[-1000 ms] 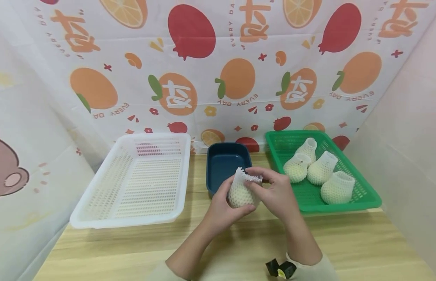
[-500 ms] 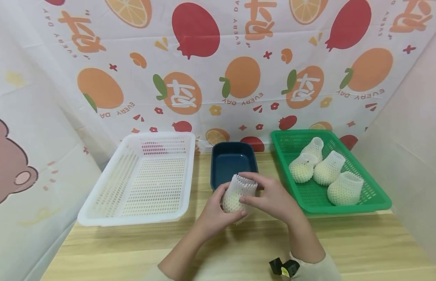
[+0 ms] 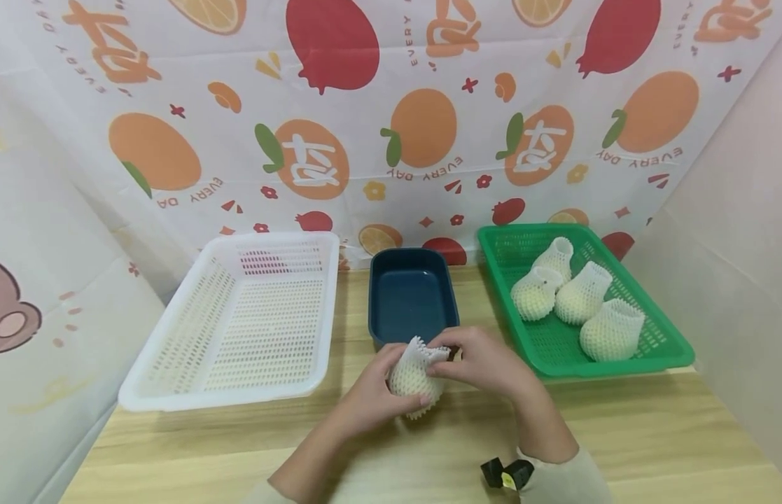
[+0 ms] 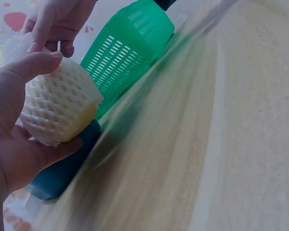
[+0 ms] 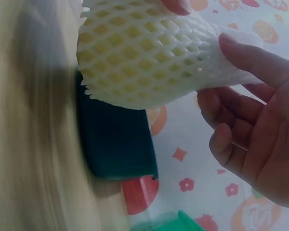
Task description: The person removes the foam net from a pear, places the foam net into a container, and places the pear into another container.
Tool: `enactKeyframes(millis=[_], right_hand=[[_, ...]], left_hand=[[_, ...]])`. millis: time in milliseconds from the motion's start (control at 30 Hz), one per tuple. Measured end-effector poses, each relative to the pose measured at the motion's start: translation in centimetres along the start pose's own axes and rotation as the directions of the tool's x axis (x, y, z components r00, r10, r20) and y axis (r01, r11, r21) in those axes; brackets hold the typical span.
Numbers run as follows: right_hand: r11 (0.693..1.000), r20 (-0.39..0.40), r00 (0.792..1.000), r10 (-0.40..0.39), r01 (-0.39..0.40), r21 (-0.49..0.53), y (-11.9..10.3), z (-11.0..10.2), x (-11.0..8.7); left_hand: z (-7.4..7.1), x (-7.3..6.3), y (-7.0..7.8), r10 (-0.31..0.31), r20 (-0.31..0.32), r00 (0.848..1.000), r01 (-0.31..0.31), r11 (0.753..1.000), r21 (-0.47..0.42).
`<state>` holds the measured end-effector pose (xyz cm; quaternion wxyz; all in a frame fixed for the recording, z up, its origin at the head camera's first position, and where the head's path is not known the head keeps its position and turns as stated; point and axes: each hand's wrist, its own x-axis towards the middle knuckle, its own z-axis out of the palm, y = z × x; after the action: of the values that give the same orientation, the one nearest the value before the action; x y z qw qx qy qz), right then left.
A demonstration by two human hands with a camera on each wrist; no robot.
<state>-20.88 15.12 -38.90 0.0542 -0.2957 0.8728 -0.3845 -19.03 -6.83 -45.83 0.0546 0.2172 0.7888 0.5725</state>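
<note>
A pale yellow round fruit in a white foam net (image 3: 412,378) is held up over the table in front of the blue bin. My left hand (image 3: 372,397) grips it round the body, thumb on the near side. The net's loose upper end is pinched between thumb and fingers of my right hand (image 3: 488,362). In the left wrist view bare yellow skin of the fruit (image 4: 84,120) shows at the net's lower edge. The right wrist view shows the foam net (image 5: 144,53) stretched into diamonds over the fruit; its kind cannot be told.
A dark blue bin (image 3: 414,255) stands behind the hands. To the right is a green basket (image 3: 617,369) with several netted fruits (image 3: 582,294). A white basket (image 3: 227,400) stands on the left. A fruit-printed cloth (image 3: 422,203) hangs behind the wooden table (image 3: 649,434).
Both hands and the netted fruit have come lower and nearer to me. The right hand has shifted its fingers along the net's upper rim. The left hand keeps its grip.
</note>
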Motion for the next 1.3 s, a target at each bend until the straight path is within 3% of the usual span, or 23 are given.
enactKeyframes(millis=[233,467,667,933,1067,1300], right_hand=[[0.997,-0.001,0.999,0.048,-0.048,-0.068,0.0,0.6,0.4],[0.993,0.026,0.999,0.031,-0.028,-0.112,0.2,0.8,0.6],[0.994,0.030,0.998,0.051,-0.048,-0.100,0.4,0.9,0.7],[0.996,0.057,0.996,0.070,-0.067,-0.064,0.5,0.9,0.7],[0.996,0.061,0.996,0.070,-0.066,-0.063,0.5,0.9,0.7],[0.997,0.056,0.996,0.075,-0.073,-0.037,0.5,0.5,0.5]], left_hand=[[0.2,0.2,-0.6,0.004,0.010,1.000,-0.005,0.998,0.069],[0.4,0.3,-1.0,0.002,0.048,0.999,-0.009,0.991,0.130],[0.1,0.2,-0.6,0.014,0.076,0.997,-0.027,0.983,0.180],[-0.9,0.0,0.3,-0.056,0.131,0.990,0.028,0.978,0.207],[-1.3,0.0,0.8,-0.050,0.107,0.993,0.026,0.975,0.220],[-1.5,0.0,1.6,0.022,-0.016,1.000,-0.017,0.968,0.249]])
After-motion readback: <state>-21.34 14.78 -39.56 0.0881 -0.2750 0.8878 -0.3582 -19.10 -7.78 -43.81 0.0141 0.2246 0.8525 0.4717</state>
